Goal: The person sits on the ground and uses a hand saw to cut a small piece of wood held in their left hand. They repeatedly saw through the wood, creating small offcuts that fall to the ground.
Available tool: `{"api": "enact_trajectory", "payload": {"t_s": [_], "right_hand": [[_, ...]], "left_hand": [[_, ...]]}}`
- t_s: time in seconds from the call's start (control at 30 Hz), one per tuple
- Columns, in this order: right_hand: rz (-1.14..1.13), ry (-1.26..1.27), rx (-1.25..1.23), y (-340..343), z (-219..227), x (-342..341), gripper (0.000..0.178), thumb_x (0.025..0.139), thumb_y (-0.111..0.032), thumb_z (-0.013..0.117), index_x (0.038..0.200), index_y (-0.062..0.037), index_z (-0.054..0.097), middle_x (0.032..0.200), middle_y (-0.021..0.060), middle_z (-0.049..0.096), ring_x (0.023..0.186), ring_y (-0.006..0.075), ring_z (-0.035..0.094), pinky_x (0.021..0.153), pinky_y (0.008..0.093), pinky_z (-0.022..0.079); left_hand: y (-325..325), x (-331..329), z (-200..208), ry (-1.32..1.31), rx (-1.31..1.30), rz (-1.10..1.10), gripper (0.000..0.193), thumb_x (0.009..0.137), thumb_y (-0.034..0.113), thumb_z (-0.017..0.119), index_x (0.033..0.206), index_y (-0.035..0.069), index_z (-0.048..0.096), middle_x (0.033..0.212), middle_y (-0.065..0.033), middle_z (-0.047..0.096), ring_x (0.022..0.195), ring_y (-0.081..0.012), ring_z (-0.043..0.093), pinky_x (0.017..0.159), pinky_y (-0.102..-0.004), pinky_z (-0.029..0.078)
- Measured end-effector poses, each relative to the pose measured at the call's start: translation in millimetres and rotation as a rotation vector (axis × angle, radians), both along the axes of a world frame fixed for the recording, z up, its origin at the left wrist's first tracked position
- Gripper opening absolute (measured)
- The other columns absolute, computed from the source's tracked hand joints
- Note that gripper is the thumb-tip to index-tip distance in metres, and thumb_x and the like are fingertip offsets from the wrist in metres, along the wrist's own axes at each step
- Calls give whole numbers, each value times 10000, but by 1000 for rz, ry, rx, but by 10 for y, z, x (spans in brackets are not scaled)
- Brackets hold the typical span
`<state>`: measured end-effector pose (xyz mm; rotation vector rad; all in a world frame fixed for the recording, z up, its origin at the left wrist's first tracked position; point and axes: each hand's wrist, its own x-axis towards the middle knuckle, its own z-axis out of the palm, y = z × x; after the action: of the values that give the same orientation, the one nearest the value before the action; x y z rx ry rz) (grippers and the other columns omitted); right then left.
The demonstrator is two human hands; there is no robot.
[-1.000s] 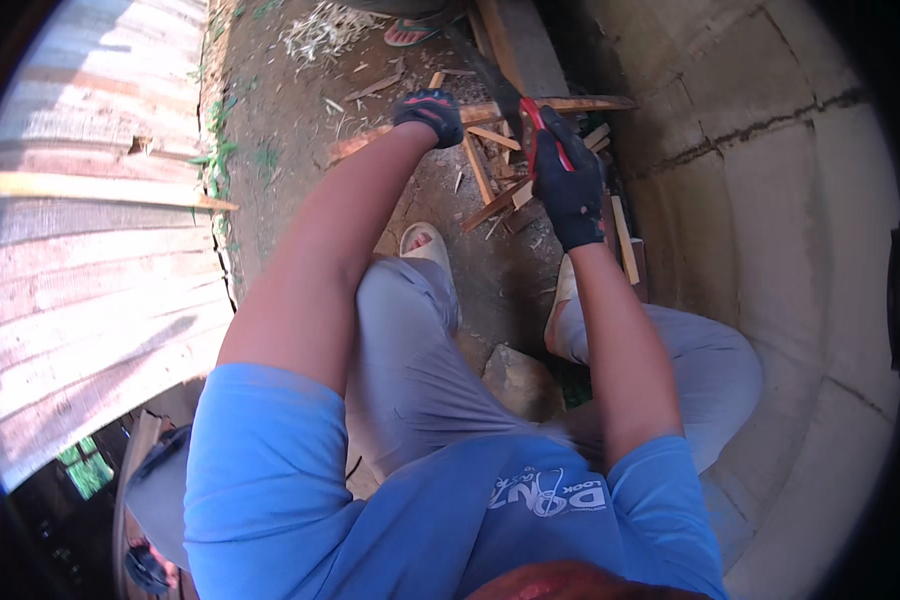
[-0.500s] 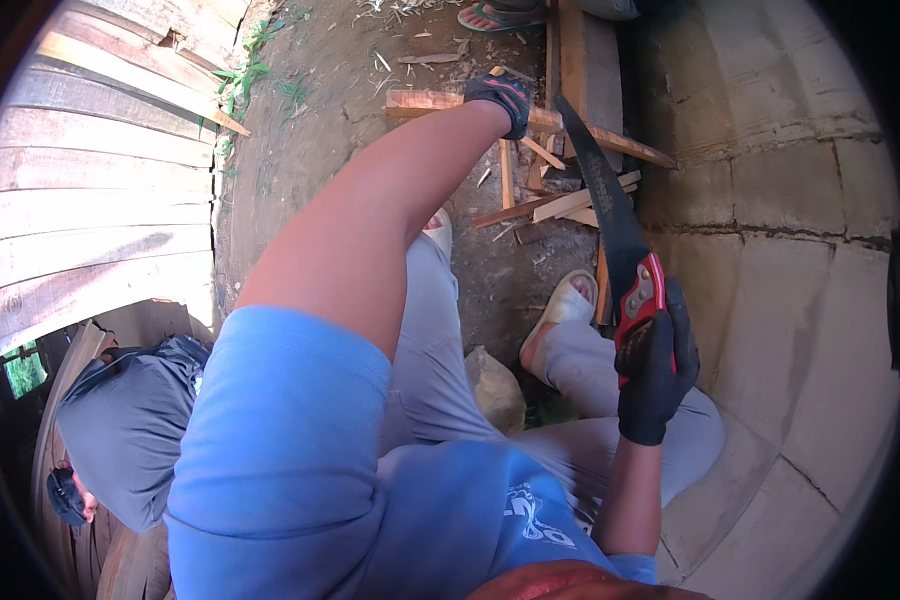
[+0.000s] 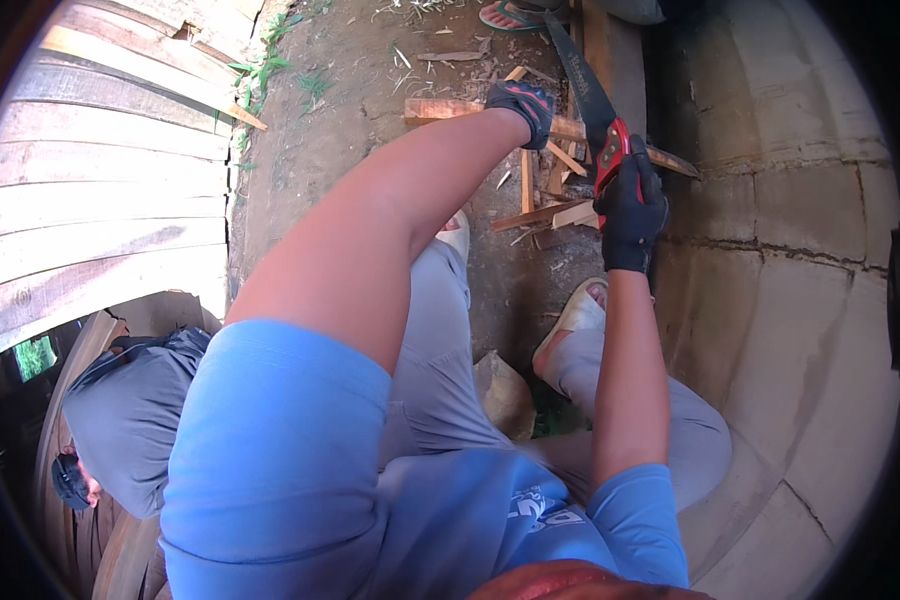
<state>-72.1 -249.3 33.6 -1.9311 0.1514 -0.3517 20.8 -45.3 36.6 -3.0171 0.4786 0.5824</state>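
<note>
My right hand, in a black glove, is closed around the red handle of a handsaw. Its dark blade points away from me and crosses above a narrow wooden board. With a dark glove on too, my left hand grips that board left of the blade, its fingers partly hidden behind the knuckles. The board lies crosswise, its right end reaching toward the wall. Whether the teeth touch the wood, I cannot tell.
Offcuts and thin wood strips lie between my feet and the board. A block wall rises on the right; pale planks stand at the left. Another person's sandalled foot is at the far end, and a person in dark clothing is at lower left.
My right hand has pushed the saw forward and away from me, its arm now stretched out. My left hand still holds the board in about the same place.
</note>
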Motion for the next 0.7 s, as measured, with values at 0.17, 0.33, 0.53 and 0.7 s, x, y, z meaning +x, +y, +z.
{"api": "enact_trajectory", "payload": {"t_s": [0.17,0.33,0.53,0.7], "right_hand": [[45,41,-29,-122,209,-242,379,1050,-220,633,1379,-42,695,1335,170,728,1217,261,699,1046,350,509],[31,119,-191,-532,660,-1267,373,1055,-191,614,1386,-35,684,1276,158,751,1169,245,719,1015,338,522],[-69,314,-45,-870,1366,-2277,402,1032,-119,597,1400,33,656,1361,180,712,1188,248,697,1030,378,523],[-71,234,-13,-844,1403,-2068,427,1053,-122,570,1443,45,618,1430,156,663,1269,228,635,1100,375,466]], "left_hand": [[-96,111,-8,37,18,-22,425,875,315,671,1221,86,767,1273,-166,745,1188,-334,717,992,-469,580],[-72,169,18,95,46,2,451,882,312,652,1248,68,752,1295,-180,732,1199,-345,711,1009,-475,575],[-108,167,85,100,79,-13,456,877,321,645,1249,80,755,1283,-182,736,1187,-353,715,1008,-474,576],[-90,218,44,83,38,17,427,878,327,652,1211,86,767,1246,-175,751,1179,-349,717,1010,-475,574]]}}
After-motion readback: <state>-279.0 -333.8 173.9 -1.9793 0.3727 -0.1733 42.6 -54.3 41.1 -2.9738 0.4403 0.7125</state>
